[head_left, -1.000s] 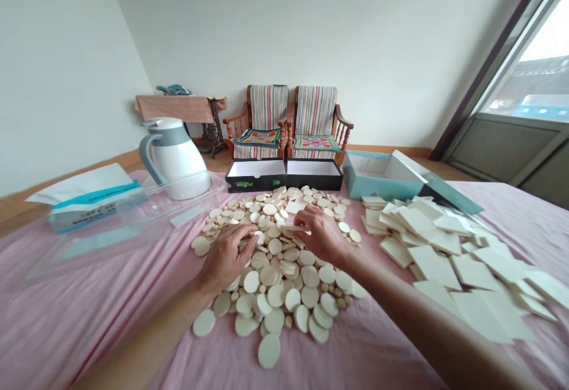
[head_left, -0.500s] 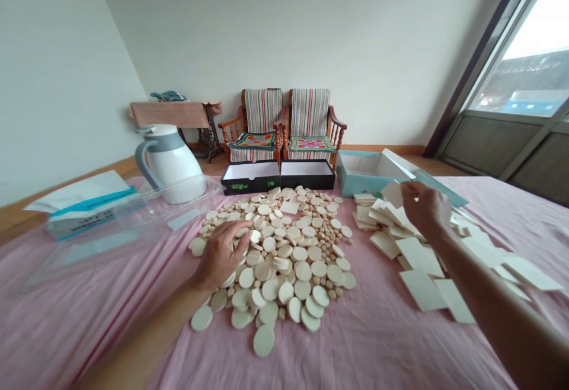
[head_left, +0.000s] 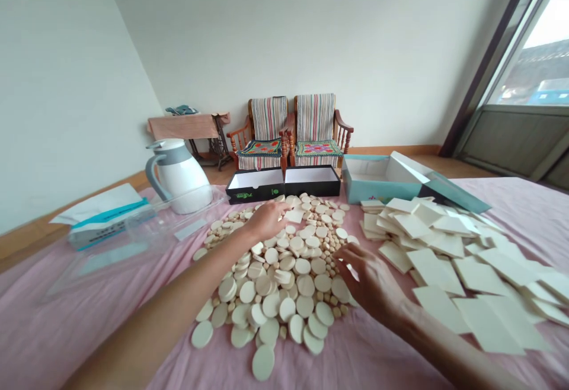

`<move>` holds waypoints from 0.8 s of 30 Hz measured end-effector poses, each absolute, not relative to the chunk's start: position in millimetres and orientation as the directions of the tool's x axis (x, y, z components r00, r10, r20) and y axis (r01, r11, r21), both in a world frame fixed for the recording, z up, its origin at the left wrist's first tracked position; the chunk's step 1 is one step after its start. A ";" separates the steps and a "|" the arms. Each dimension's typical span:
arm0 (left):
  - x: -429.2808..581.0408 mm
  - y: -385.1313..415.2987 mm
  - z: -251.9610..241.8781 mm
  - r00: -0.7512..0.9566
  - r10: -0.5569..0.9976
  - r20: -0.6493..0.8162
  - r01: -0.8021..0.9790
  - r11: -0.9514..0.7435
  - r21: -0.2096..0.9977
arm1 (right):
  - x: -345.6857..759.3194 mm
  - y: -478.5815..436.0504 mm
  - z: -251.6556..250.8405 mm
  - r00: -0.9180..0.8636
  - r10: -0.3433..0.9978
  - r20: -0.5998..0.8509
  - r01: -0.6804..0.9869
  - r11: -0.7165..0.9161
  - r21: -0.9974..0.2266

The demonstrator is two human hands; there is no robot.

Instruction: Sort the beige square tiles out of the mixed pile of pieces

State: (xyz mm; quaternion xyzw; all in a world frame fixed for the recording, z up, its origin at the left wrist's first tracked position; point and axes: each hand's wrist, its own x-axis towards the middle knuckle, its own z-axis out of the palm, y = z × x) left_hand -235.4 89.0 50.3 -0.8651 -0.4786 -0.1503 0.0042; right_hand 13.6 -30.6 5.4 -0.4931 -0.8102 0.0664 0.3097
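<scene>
A large heap of pale wooden discs [head_left: 271, 304] lies in front of me, with small wooden cubes [head_left: 326, 242] mixed in at its right side. My left hand [head_left: 267, 221] reaches over the back of the heap, fingers stretched beside a pale square tile [head_left: 294, 216] lying on the discs. At the heap's right edge, my right hand [head_left: 367, 274] is open and curved, its thumb and fingers apart. Its fingertips are close to the cubes, and a pale patch shows between them. Further right spreads a pile of square wooden tiles [head_left: 438, 271].
Two black boxes [head_left: 255, 193] [head_left: 313, 187] stand open behind the heap, with a light blue box [head_left: 382, 188] to their right. On the left are a white jug [head_left: 186, 182], a tissue pack [head_left: 109, 221] and a clear plastic tray [head_left: 89, 265]. A pink cloth [head_left: 169, 348] covers the surface.
My left hand has moved forward and right, to the back of the heap. My right hand has left the square tiles and come left to the heap's edge. The view has shifted slightly.
</scene>
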 end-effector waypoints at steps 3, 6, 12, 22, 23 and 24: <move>-218.4 120.9 40.6 0.545 0.819 0.178 0.817 -0.567 0.104 | 18.6 -25.4 3.0 -0.298 0.844 0.446 0.773 0.487 -0.407; -208.8 136.2 31.8 0.570 0.812 0.124 0.810 -0.581 0.080 | 21.2 -21.3 3.4 -0.287 0.855 0.431 0.776 0.472 -0.419; -205.7 136.6 32.1 0.567 0.819 0.090 0.818 -0.573 0.050 | 19.5 -20.7 6.1 -0.291 0.878 0.381 0.779 0.448 -0.439; -199.9 100.6 54.1 0.565 0.806 0.179 0.797 -0.589 0.133 | 25.3 -10.5 2.3 -0.085 0.898 0.432 0.634 0.383 -0.671; -195.6 90.2 56.7 0.586 0.786 0.200 0.774 -0.615 0.152 | 25.6 -9.5 3.8 -0.034 0.915 0.402 0.576 0.347 -0.740; -190.6 78.9 58.7 0.611 0.760 0.221 0.743 -0.647 0.171 | 25.3 -9.2 5.8 0.005 0.933 0.359 0.498 0.309 -0.810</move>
